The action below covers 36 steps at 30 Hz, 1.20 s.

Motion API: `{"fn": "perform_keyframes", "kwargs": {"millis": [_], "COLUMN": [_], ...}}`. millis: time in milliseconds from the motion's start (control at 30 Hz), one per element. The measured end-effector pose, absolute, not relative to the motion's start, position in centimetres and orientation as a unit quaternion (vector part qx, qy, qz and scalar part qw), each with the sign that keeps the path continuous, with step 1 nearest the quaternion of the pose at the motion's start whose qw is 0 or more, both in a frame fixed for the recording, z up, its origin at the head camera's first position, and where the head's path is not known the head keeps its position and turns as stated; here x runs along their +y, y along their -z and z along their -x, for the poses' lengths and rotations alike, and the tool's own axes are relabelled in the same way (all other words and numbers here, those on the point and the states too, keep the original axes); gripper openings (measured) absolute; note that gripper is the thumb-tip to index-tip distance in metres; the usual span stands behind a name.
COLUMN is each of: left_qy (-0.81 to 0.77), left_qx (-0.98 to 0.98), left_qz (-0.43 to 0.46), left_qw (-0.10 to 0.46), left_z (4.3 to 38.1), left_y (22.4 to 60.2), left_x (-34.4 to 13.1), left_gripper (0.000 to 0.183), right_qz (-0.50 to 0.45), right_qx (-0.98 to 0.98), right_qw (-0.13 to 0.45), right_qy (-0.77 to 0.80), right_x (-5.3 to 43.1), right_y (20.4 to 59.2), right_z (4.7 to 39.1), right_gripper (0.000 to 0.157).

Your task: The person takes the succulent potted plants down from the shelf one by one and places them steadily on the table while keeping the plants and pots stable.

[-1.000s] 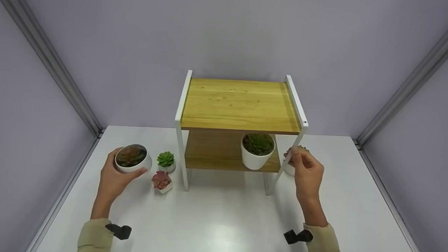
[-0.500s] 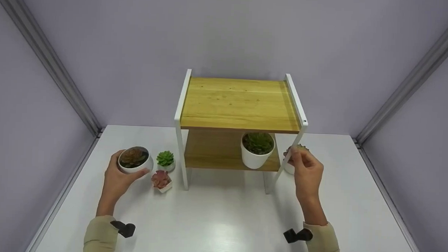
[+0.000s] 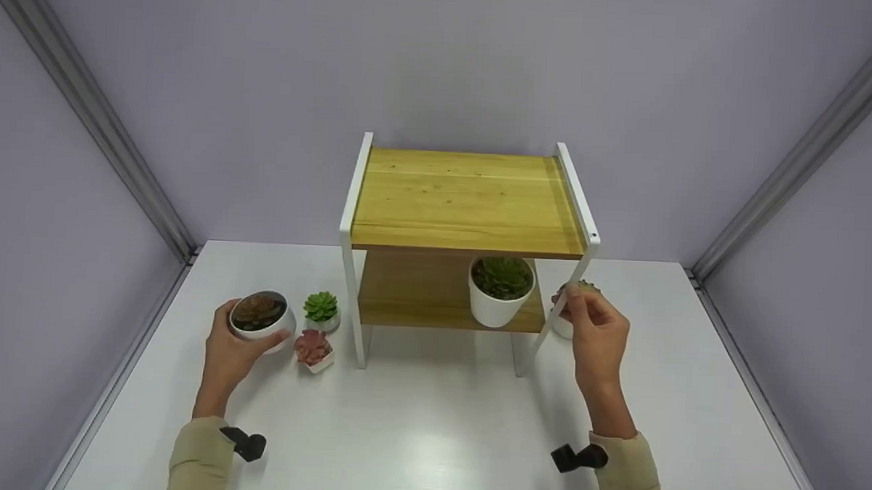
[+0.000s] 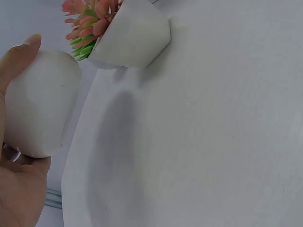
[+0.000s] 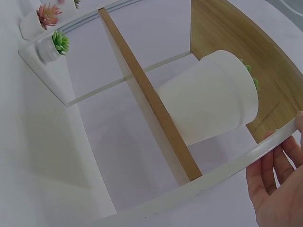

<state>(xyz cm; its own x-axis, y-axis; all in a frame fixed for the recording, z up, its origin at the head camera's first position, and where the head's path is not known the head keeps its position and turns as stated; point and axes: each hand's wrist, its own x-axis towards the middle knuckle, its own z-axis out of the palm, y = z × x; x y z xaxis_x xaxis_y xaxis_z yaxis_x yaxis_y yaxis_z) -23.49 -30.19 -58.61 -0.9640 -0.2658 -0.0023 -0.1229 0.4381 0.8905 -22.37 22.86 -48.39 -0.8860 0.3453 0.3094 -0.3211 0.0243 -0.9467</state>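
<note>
My left hand grips a round white pot holding a brownish succulent, thumb on the near side and fingers around the far side. In the left wrist view that white pot is held over the table, its shadow apart from it. Just right of it are a small green succulent and a pink succulent in an angular white pot. My right hand pinches the right front leg of the two-tier shelf; the right wrist view shows thumb and fingers on its white frame.
The shelf has a wooden top board and a lower board. A tall white pot with a green succulent stands on the lower board's right side. Another potted succulent stands behind my right hand, partly hidden. Grey walls enclose the white table.
My left hand has shifted slightly right and then a little lower with the brownish succulent's pot, closer to the pink succulent. The right hand stays on the shelf leg.
</note>
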Motion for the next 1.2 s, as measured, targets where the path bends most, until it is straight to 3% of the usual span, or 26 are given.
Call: {"fn": "perform_keyframes", "kwargs": {"millis": [600, 1200], "left_qy": [0.515, 0.501], "left_qx": [-0.843, -0.852], "left_qz": [-0.126, -0.133], "left_qw": [0.095, 0.073], "left_z": [24.0, 24.0], "left_y": [61.3, 62.0], "left_x": [-30.2, -29.9], "left_gripper": [0.113, 0.119], "right_qz": [0.015, 0.020], "right_qx": [-0.676, -0.662], "right_qw": [0.239, 0.233], "right_qy": [-0.697, -0.712], "right_x": [22.8, 22.9], "right_y": [48.4, 48.4], "right_z": [22.3, 22.3], "right_gripper": [0.032, 0.032]}}
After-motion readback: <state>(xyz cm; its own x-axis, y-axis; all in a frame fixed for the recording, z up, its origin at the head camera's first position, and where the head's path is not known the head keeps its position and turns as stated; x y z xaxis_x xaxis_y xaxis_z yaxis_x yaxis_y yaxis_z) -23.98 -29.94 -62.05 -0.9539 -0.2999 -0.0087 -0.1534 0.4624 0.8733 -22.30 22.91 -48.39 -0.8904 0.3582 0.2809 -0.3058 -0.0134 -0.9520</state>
